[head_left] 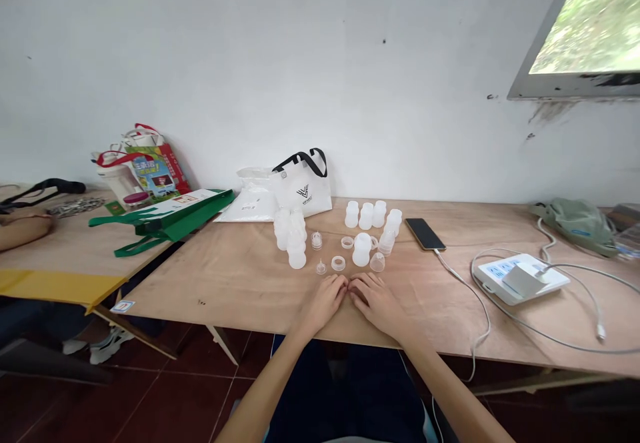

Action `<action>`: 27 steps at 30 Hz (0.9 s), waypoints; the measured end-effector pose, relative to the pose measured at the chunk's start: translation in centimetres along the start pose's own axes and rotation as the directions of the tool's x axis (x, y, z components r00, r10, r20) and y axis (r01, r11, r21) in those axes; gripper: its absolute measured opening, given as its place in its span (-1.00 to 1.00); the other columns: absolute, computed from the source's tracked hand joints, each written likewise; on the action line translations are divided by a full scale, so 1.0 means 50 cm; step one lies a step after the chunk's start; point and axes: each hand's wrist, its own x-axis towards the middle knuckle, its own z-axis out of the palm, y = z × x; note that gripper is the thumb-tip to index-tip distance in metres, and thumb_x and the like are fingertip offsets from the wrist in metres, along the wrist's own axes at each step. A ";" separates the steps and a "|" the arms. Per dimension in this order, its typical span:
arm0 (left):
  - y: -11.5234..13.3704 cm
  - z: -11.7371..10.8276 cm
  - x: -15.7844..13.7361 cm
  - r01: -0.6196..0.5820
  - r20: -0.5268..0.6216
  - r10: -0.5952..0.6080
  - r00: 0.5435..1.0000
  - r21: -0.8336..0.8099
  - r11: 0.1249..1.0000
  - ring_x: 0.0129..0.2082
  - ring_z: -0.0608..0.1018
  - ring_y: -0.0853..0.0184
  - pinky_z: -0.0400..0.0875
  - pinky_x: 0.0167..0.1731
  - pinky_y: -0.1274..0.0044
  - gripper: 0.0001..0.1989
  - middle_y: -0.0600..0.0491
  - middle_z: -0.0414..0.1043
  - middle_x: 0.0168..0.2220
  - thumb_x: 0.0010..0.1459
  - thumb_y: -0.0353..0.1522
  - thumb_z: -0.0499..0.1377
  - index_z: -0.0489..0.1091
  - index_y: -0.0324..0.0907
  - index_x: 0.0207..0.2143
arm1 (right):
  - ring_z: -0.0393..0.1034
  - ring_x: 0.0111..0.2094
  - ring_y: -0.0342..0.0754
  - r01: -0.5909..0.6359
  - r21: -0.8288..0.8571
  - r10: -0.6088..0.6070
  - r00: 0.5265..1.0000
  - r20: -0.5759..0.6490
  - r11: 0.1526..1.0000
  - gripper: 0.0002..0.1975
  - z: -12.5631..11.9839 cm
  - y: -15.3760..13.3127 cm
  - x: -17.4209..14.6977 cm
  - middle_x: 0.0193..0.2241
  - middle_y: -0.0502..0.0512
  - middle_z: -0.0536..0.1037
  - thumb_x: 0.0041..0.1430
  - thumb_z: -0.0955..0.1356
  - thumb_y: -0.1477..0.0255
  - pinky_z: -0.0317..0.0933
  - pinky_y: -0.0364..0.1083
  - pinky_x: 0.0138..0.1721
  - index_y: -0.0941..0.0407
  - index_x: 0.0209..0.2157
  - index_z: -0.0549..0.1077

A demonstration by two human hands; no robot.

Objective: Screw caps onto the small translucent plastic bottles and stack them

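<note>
My left hand [327,302] and my right hand [377,302] lie palm down near the table's front edge, fingertips meeting, holding nothing. Just beyond them is a screw ring [339,263], with a bottle teat [321,267] to its left and a clear dome cap [377,262] to its right. A frosted white baby bottle [361,250] stands behind these, beside another ring [347,242]. More teat parts [317,240] sit farther back. Several frosted bottles [297,250] cluster at the left, others [366,215] stand at the back, and stacked clear caps [386,242] are at the right.
A phone [425,234] on a cable and a white power strip [520,276] with loose cords lie to the right. A white tote bag [303,190] leans on the wall. Leftward are a green bag [175,220] and another person's arm [23,226] at the neighbouring table.
</note>
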 end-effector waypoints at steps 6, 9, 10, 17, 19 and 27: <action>0.007 -0.006 -0.003 0.001 -0.024 -0.001 1.000 -0.011 1.000 -0.24 0.50 0.30 0.37 -0.21 0.51 -0.80 0.06 0.45 -0.26 0.37 -0.45 -0.02 0.35 -0.13 -0.29 | 0.39 -0.13 0.06 -0.002 -0.007 0.002 1.000 -0.007 1.000 -0.92 0.003 -0.002 0.007 -0.16 0.08 0.53 0.37 0.28 0.50 0.27 0.05 -0.08 0.05 -0.20 0.39; 0.024 -0.016 -0.005 0.029 -0.015 -0.028 0.999 0.038 0.999 -0.26 0.50 0.29 0.34 -0.27 0.51 -0.82 0.06 0.46 -0.27 0.35 -0.46 -0.01 0.35 -0.13 -0.29 | 0.39 -0.14 0.07 -0.005 -0.015 0.004 1.000 -0.001 1.000 -0.93 0.005 -0.002 0.010 -0.17 0.08 0.53 0.37 0.29 0.50 0.27 0.05 -0.08 0.05 -0.21 0.39; 0.027 -0.019 -0.005 0.036 -0.010 -0.035 0.999 0.050 0.998 -0.27 0.50 0.29 0.33 -0.28 0.51 -0.82 0.06 0.46 -0.27 0.34 -0.46 0.00 0.35 -0.13 -0.30 | 0.39 -0.13 0.06 -0.005 -0.019 0.005 1.000 0.001 1.000 -0.93 0.006 -0.002 0.010 -0.17 0.08 0.53 0.37 0.29 0.50 0.27 0.05 -0.08 0.05 -0.21 0.39; 0.032 -0.023 -0.005 0.037 -0.012 -0.036 0.999 0.071 0.997 -0.28 0.50 0.30 0.31 -0.30 0.52 -0.84 0.08 0.46 -0.30 0.34 -0.46 0.02 0.33 -0.13 -0.31 | 0.39 -0.10 0.06 0.006 -0.038 -0.006 1.000 0.001 0.999 -0.91 0.008 -0.001 0.006 -0.13 0.09 0.54 0.38 0.28 0.49 0.26 0.04 -0.07 0.05 -0.17 0.40; 0.035 -0.025 -0.005 0.049 -0.004 -0.049 0.999 0.081 0.996 -0.30 0.50 0.30 0.30 -0.31 0.51 -0.84 0.08 0.46 -0.30 0.34 -0.45 0.02 0.33 -0.13 -0.31 | 0.39 -0.10 0.05 0.006 -0.037 -0.006 1.000 0.000 0.999 -0.91 0.008 -0.001 0.004 -0.12 0.09 0.54 0.37 0.28 0.49 0.26 0.04 -0.07 0.05 -0.16 0.40; 0.043 -0.030 -0.007 0.056 -0.010 -0.055 0.998 0.091 0.994 -0.26 0.51 0.28 0.32 -0.30 0.51 -0.84 0.06 0.48 -0.27 0.36 -0.42 0.02 0.34 -0.12 -0.30 | 0.40 -0.07 0.06 0.005 -0.024 -0.005 1.000 0.012 1.000 -0.88 0.000 -0.005 -0.002 -0.03 0.10 0.54 0.37 0.28 0.51 0.25 0.05 -0.06 0.04 -0.13 0.40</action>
